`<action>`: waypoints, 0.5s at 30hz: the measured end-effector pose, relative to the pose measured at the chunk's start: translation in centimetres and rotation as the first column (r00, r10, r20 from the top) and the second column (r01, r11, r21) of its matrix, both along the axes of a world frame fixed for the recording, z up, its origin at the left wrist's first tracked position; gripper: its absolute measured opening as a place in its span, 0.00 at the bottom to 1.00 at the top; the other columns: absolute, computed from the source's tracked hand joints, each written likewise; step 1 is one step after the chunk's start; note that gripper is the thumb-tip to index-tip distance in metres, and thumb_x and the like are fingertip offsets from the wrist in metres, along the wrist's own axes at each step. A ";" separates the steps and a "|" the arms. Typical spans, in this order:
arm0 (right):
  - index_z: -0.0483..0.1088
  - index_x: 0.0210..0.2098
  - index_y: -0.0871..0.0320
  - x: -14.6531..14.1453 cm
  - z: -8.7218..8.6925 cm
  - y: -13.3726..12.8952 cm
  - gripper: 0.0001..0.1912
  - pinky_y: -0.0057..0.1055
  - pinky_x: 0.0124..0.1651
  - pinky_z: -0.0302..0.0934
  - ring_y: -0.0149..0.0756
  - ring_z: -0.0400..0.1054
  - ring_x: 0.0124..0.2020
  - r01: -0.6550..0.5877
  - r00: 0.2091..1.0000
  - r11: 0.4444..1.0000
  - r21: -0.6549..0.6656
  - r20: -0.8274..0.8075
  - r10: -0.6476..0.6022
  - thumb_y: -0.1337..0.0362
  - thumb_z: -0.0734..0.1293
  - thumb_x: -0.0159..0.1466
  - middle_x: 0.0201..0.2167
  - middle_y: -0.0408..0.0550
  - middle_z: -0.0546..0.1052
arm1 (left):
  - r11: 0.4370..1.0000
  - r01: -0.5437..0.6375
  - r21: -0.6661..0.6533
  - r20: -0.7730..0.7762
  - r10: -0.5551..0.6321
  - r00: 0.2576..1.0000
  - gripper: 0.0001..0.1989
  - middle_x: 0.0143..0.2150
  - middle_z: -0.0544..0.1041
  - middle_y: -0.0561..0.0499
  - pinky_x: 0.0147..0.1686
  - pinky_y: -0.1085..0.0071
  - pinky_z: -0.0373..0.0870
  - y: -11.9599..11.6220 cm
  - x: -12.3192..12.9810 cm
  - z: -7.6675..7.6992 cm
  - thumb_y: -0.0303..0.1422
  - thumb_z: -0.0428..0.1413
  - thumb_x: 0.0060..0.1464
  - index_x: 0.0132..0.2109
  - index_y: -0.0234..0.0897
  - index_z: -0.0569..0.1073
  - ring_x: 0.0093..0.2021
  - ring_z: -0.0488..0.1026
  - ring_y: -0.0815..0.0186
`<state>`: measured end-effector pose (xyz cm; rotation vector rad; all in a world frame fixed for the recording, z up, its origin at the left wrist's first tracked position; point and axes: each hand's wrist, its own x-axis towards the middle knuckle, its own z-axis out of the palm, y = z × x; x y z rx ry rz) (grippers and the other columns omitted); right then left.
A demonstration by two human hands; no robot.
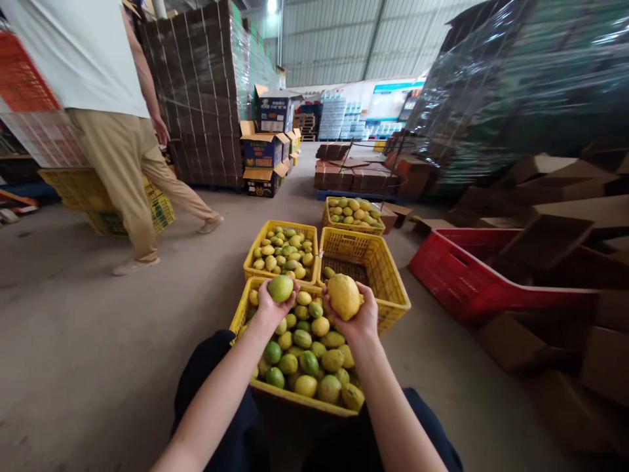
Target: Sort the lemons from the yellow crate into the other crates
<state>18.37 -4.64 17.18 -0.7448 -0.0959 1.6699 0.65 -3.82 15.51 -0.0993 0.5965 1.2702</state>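
Observation:
My left hand (269, 307) holds a greenish-yellow lemon (280, 288) above the near yellow crate (302, 391), which is full of yellow and green lemons. A larger, bumpy yellow lemon (343, 297) rests in my right hand (362, 318), over the same crate's right side. Behind my left hand stands another yellow crate (281, 276) filled with lemons. Behind my right hand is a yellow crate (393, 278) whose bottom shows, with a lemon (329, 271) at its left side. Farther back sits one more filled yellow crate (354, 227).
At the right lies a red crate (457, 298) among loose cardboard boxes (521, 341). A person (115, 137) is at the left beside stacked crates (93, 203). Printed boxes (265, 151) and wrapped stacks (196, 98) stand behind, with flattened cardboard (354, 177) on a pallet.

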 end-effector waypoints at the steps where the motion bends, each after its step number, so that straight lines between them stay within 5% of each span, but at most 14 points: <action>1: 0.73 0.45 0.60 -0.1 0.0 -0.1 0.17 0.33 0.27 0.72 0.42 0.76 0.29 0.002 1.000 1.000 -0.002 0.003 -0.002 0.60 0.59 0.62 0.30 0.54 0.81 | 1.000 -0.012 0.002 -0.004 0.012 1.000 0.19 0.32 0.78 0.40 0.21 0.74 0.73 0.0 -0.1 -0.1 0.35 0.46 0.61 0.53 0.30 0.73 0.29 0.77 0.61; 8: 0.71 0.49 0.59 0.0 0.0 0.0 0.19 0.28 0.22 0.69 0.39 0.75 0.30 0.051 0.993 0.999 -0.007 -0.109 -0.052 0.60 0.56 0.64 0.34 0.55 0.80 | 1.000 -0.009 -0.008 -0.041 0.009 0.999 0.22 0.29 0.77 0.43 0.21 0.73 0.74 -0.2 -1.6 0.0 0.35 0.46 0.59 0.54 0.25 0.72 0.25 0.76 0.62; 15: 0.70 0.51 0.59 0.1 0.1 0.2 0.19 0.31 0.30 0.76 0.41 0.76 0.36 0.155 0.978 0.988 0.001 -0.143 -0.154 0.58 0.59 0.65 0.35 0.54 0.80 | 0.960 0.229 0.159 -0.373 -0.156 0.915 0.20 0.28 0.78 0.39 0.18 0.74 0.69 -0.8 -2.9 0.1 0.39 0.45 0.61 0.41 0.30 0.77 0.23 0.74 0.63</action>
